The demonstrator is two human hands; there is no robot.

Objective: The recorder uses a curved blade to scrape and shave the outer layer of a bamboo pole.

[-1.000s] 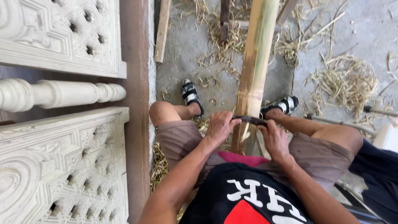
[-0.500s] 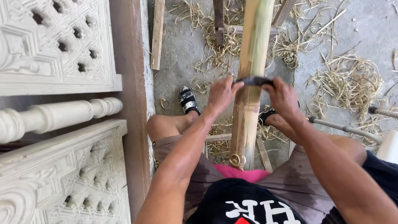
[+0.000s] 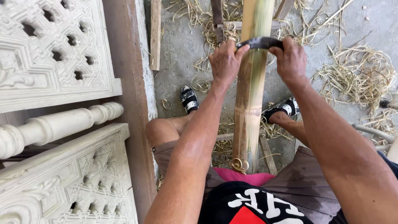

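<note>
Here, both hands grip a curved dark blade [image 3: 260,42] laid across a bamboo pole [image 3: 250,103].

The left hand [image 3: 226,62] and right hand [image 3: 290,61] each close on one end of the blade; the pole runs from the lap out between the sandals [image 3: 188,98]. It looks stiff, smooth, probably slippery — best held by the ends, not the edge.

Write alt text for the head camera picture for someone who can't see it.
A seated person's left hand and right hand grip a curved dark blade across a bamboo pole between their knees. Shavings litter the concrete floor; carved white panels stand at left.
</note>
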